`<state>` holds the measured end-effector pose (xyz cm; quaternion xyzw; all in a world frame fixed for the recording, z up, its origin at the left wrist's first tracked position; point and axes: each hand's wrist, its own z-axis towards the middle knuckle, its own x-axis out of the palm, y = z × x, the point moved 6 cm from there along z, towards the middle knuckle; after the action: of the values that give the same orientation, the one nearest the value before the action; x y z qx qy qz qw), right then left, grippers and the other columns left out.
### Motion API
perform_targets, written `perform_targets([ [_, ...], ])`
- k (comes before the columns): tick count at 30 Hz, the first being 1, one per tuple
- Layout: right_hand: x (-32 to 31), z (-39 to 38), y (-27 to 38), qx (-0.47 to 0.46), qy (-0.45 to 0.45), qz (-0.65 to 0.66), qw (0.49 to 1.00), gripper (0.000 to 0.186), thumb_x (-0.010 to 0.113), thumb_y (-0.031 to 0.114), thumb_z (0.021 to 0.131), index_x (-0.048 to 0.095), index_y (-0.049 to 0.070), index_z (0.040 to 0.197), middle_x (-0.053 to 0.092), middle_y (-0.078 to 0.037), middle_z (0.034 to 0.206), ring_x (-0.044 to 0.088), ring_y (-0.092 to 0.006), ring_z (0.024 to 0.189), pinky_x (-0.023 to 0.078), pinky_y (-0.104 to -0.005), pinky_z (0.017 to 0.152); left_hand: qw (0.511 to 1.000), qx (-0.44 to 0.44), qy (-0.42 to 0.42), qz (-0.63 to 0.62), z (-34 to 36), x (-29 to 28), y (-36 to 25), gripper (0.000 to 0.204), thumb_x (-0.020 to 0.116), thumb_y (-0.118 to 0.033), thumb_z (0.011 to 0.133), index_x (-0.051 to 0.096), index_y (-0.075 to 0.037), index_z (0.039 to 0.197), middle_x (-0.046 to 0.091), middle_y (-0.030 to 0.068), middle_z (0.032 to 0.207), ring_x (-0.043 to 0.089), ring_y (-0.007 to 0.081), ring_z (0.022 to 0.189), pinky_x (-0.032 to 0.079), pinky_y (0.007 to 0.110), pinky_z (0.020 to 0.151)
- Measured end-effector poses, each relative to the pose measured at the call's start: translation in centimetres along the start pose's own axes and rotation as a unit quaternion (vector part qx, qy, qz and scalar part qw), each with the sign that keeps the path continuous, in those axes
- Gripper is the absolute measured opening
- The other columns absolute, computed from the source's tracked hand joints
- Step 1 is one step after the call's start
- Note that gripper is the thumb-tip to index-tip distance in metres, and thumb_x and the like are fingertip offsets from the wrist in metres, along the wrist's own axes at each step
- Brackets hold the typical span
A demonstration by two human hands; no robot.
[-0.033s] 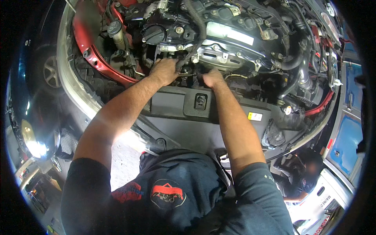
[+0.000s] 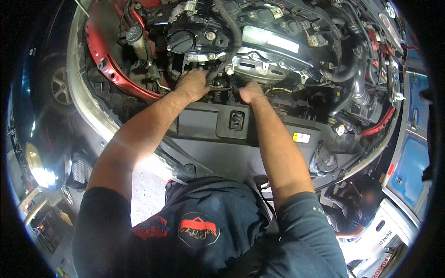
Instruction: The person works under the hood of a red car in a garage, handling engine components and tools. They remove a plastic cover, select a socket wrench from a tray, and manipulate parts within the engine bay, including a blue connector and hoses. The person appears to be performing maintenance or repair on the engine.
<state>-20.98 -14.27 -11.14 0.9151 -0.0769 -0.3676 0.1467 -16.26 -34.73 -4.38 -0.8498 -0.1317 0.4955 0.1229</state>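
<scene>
Both my hands reach down into the gap between the car engine (image 2: 271, 44) and the dark plastic front panel (image 2: 199, 121). My left hand (image 2: 193, 85) is below the black oil filler cap (image 2: 181, 41), beside a ribbed hose (image 2: 230, 23). Its fingers go down among the engine parts and are hidden. To the right, my right hand (image 2: 252, 92) is bent at the wrist just under the metal heat shield (image 2: 260, 69). Its fingertips are out of sight too. Between the hands runs a thin metal piece (image 2: 220, 88); whether either hand touches it I cannot tell.
A red body rail (image 2: 125, 83) curves along the left of the engine bay, near a fluid reservoir (image 2: 136, 35). The hood latch (image 2: 237, 120) sits in the front panel. Another dark car (image 2: 48, 120) stands at left. A person (image 2: 359, 211) is low down at right.
</scene>
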Motion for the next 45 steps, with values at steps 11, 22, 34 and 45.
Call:
perform_targets([
  [11, -0.1, 0.2, 2.6, -0.113, -0.086, 0.071, 0.987, 0.031, 0.076, 0.023, 0.079, 0.075, 0.008, 0.105, 0.072, -0.016, 0.11, 0.068, -0.0298, 0.104, 0.051, -0.0361, 0.095, 0.993, -0.025, 0.108, 0.043, 1.3, 0.4, 1.4, 0.063, 0.066, -0.049, 0.088, 0.066, 0.009, 0.114, 0.066, 0.0258, 0.117, 0.062, 0.0375, 0.116, 0.043, 0.047, 0.104],
  [22, 1.7, -0.6, 3.5, -0.175, 0.108, 0.052, 0.977, 0.042, 0.073, 0.033, 0.084, 0.071, 0.005, 0.115, 0.066, -0.022, 0.122, 0.064, -0.0361, 0.113, 0.05, -0.0415, 0.102, 0.995, -0.092, 0.037, -0.007, 0.7, -1.1, 1.3, 0.049, 0.073, -0.033, 0.087, 0.066, 0.01, 0.109, 0.068, 0.0267, 0.112, 0.065, 0.0401, 0.111, 0.051, 0.045, 0.099],
  [34, 0.3, -0.8, 3.8, -0.14, 0.031, 0.085, 0.986, 0.033, 0.076, 0.024, 0.08, 0.074, 0.007, 0.108, 0.072, -0.016, 0.11, 0.067, -0.0294, 0.104, 0.051, -0.0371, 0.096, 0.993, -0.12, 0.006, -0.006, 0.8, -1.4, 1.2, 0.038, 0.073, -0.033, 0.087, 0.073, -0.001, 0.106, 0.072, 0.0206, 0.11, 0.069, 0.0338, 0.107, 0.055, 0.042, 0.095],
  [45, -0.1, 0.1, 3.1, 0.021, -0.059, 0.078, 0.995, 0.041, 0.079, 0.023, 0.079, 0.071, -0.008, 0.106, 0.072, -0.024, 0.105, 0.07, -0.0329, 0.099, 0.052, -0.0401, 0.091, 0.99, -0.136, -0.014, -0.017, 0.7, -1.7, 1.1, 0.042, 0.076, -0.039, 0.084, 0.074, -0.001, 0.1, 0.073, 0.0203, 0.102, 0.071, 0.0367, 0.099, 0.057, 0.046, 0.089],
])
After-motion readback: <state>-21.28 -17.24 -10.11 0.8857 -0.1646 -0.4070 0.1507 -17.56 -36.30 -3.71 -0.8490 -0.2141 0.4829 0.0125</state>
